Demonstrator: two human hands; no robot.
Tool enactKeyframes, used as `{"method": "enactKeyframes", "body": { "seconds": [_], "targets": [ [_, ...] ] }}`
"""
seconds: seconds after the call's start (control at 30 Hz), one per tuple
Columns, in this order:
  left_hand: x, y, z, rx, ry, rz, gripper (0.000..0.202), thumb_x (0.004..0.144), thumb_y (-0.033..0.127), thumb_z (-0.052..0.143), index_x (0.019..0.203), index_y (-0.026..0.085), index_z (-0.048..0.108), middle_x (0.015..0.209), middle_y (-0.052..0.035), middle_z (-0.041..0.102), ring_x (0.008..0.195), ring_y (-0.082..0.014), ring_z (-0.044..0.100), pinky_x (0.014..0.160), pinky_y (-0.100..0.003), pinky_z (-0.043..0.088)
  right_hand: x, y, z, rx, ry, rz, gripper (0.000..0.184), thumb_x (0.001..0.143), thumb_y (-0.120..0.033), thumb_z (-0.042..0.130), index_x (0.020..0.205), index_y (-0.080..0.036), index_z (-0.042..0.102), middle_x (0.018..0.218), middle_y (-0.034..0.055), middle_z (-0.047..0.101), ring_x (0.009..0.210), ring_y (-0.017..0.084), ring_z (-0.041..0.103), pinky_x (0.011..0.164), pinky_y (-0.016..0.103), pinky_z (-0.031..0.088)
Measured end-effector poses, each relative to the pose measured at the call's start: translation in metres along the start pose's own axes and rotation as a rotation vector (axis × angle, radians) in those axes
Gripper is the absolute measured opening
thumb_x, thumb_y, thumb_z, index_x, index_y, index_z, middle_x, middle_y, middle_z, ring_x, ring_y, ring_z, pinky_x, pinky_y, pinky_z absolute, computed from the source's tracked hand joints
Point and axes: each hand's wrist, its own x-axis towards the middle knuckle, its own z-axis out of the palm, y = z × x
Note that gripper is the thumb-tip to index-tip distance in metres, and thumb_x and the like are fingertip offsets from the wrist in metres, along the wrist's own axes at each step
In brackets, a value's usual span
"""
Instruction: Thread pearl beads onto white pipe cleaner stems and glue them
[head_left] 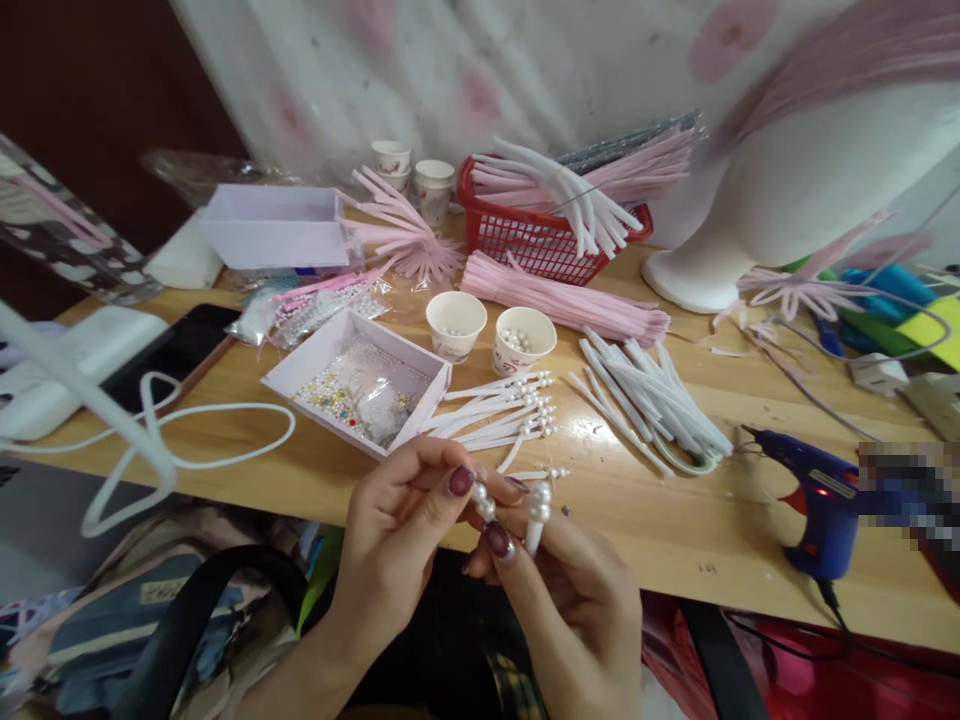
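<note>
Close to the table's front edge, my left hand (397,525) and my right hand (577,600) meet, fingertips nearly touching. Pearl beads (484,502) are pinched between the thumbs and fingers of both hands. A white pipe cleaner (534,536) with pearl beads (539,498) on its upper end stands between my right fingers. Whether the two sets of beads belong to one bent stem is hidden by the fingers. Just beyond lie several bead-tipped white pipe cleaners (495,412). Two paper cups stand behind them, the right cup (525,342) and the left cup (455,328), with beads inside.
A blue glue gun (821,495) with a lit red light stands at right. Bundles of white pipe cleaners (652,400) and pink pipe cleaners (559,300) lie ahead, before a red basket (517,235). At left are a bead box (311,372), a phone (176,350) and a white cable (247,408).
</note>
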Motion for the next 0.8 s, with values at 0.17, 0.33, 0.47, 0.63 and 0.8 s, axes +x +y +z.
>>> {"method": "enactKeyframes", "body": {
  "seconds": [0.17, 0.33, 0.47, 0.63, 0.8],
  "targets": [
    [-0.001, -0.002, 0.0, 0.044, 0.017, 0.024, 0.019, 0.087, 0.036, 0.083, 0.084, 0.02, 0.074, 0.076, -0.0037, 0.08, 0.055, -0.0129, 0.066, 0.042, -0.017, 0.05, 0.001, -0.001, -0.002, 0.009, -0.03, 0.0, 0.033, 0.098, -0.015, 0.064, 0.119, -0.033, 0.081, 0.072, -0.0013, 0.076, 0.063, 0.017, 0.071, 0.06, 0.026, 0.054],
    [0.001, -0.003, 0.002, 0.039, 0.07, 0.074, 0.017, 0.083, 0.033, 0.087, 0.082, 0.022, 0.075, 0.074, 0.0005, 0.08, 0.061, -0.0111, 0.069, 0.052, -0.015, 0.055, 0.003, 0.001, -0.006, 0.012, -0.09, 0.026, 0.027, 0.102, -0.023, 0.062, 0.121, -0.031, 0.08, 0.073, 0.0, 0.072, 0.063, 0.017, 0.065, 0.059, 0.026, 0.052],
    [0.003, -0.007, -0.001, 0.065, 0.087, 0.107, 0.017, 0.082, 0.033, 0.088, 0.08, 0.021, 0.076, 0.075, 0.0018, 0.079, 0.066, -0.0094, 0.073, 0.066, -0.015, 0.06, 0.006, 0.003, -0.006, -0.04, -0.09, 0.023, 0.026, 0.105, -0.033, 0.06, 0.125, -0.03, 0.076, 0.075, -0.001, 0.064, 0.058, 0.014, 0.053, 0.052, 0.024, 0.044],
    [0.003, -0.012, -0.006, 0.115, 0.032, 0.182, 0.013, 0.084, 0.031, 0.086, 0.08, 0.022, 0.079, 0.081, -0.0008, 0.083, 0.072, -0.0117, 0.077, 0.068, -0.016, 0.063, 0.01, 0.001, 0.0, -0.037, -0.073, -0.037, 0.03, 0.109, -0.032, 0.05, 0.091, -0.023, 0.072, 0.066, -0.0036, 0.053, 0.057, 0.013, 0.049, 0.057, 0.024, 0.046],
    [0.003, -0.014, -0.003, 0.093, 0.027, 0.199, 0.011, 0.082, 0.03, 0.088, 0.078, 0.024, 0.08, 0.078, -0.0002, 0.083, 0.065, -0.0103, 0.075, 0.062, -0.014, 0.062, 0.009, 0.001, 0.001, -0.086, -0.053, -0.046, 0.035, 0.109, -0.034, 0.049, 0.079, -0.022, 0.065, 0.059, -0.0064, 0.04, 0.047, 0.012, 0.038, 0.055, 0.026, 0.045]
  ]
}}
